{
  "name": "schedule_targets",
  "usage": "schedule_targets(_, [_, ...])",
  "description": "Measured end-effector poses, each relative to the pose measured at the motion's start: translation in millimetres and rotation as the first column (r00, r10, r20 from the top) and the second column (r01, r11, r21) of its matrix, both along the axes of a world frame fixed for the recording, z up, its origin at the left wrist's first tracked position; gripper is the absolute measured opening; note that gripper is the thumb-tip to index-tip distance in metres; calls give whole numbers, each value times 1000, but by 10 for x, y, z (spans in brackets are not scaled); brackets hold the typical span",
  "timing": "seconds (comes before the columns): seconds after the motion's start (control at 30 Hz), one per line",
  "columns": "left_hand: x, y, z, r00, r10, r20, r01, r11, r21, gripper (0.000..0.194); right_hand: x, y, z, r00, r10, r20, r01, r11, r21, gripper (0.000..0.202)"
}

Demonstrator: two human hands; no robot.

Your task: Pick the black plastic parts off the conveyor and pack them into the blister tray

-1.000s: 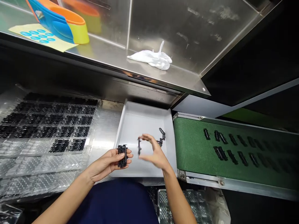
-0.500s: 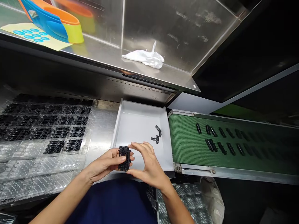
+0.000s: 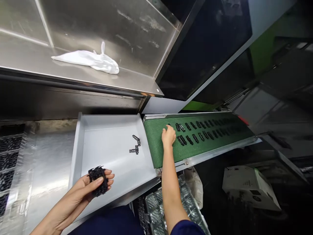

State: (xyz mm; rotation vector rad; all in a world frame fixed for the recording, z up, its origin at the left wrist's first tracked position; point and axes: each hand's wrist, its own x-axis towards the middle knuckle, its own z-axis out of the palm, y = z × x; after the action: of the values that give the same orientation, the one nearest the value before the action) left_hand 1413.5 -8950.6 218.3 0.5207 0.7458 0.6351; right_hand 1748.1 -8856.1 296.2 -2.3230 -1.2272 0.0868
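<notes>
My left hand [image 3: 85,189] is closed round a bundle of black plastic parts [image 3: 99,181], the thumb pressed across its front, over the near left side of the white tray [image 3: 107,127]. My right hand [image 3: 169,134] reaches to the near end of the green conveyor belt [image 3: 154,143]. Its fingers pinch a small black part there, mostly hidden by them, with only a dark tip showing. Just right of that hand, two rows of black plastic parts [image 3: 181,140] lie on the belt. A few loose black parts [image 3: 137,145] rest in the tray's right half.
Clear blister trays [image 3: 9,163] filled with black parts stand at the left. A white crumpled glove or bag [image 3: 90,60] lies on the metal shelf [image 3: 137,81]. Below the belt are more clear blister trays [image 3: 156,209] and a white box [image 3: 249,186].
My right hand has left the bundle and moved right to the belt. My left hand keeps the bundle, now tilted. The view has swung to the right.
</notes>
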Motion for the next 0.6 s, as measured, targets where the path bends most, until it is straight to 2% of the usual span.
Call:
schedule_targets(0.07, [8, 38, -5, 1000, -16, 5, 16, 1000, 8, 25, 335, 104, 127, 992, -124, 3, 124, 992, 9, 31])
schedule_targets(0.13, [28, 67, 20, 1000, -2, 22, 2, 1000, 11, 26, 475, 125, 217, 989, -144, -22, 144, 989, 13, 27])
schedule_targets(0.17, [46, 76, 44, 999, 19, 30, -20, 1000, 9, 27, 459, 106, 240, 992, -121, -43, 121, 992, 19, 26])
schedule_targets(0.23, [91, 76, 107, 996, 86, 40, -86, 996, 6, 29, 249, 3, 228, 995, -18, -101, 22, 999, 40, 29])
schedule_targets(0.33, [157, 37, 204, 980, 190, 58, -192, 981, 23, 31, -412, -339, 78, 937, 249, -246, -237, 968, 78, 39])
schedule_targets(0.37, [169, 17, 228, 974, 217, 68, -220, 975, 29, 33, -669, -495, 14, 878, 361, -314, -347, 932, 102, 37])
schedule_targets(0.4, [171, -4, 246, 969, 237, 76, -241, 970, 42, 34, -916, -659, -45, 746, 519, -418, -490, 852, 184, 33])
schedule_targets(0.43, [162, -28, 259, 964, 253, 84, -259, 964, 64, 34, -1137, -817, -93, 634, 617, -466, -574, 779, 250, 29])
schedule_targets(0.5, [109, -81, 274, 955, 281, 94, -291, 949, 121, 33, -1467, -1072, -143, 479, 756, -447, -683, 641, 351, 23])
schedule_targets(0.6, [-41, -163, 281, 954, 288, 88, -299, 938, 176, 29, -1657, -1228, -108, 442, 877, -188, -819, 480, 313, 27])
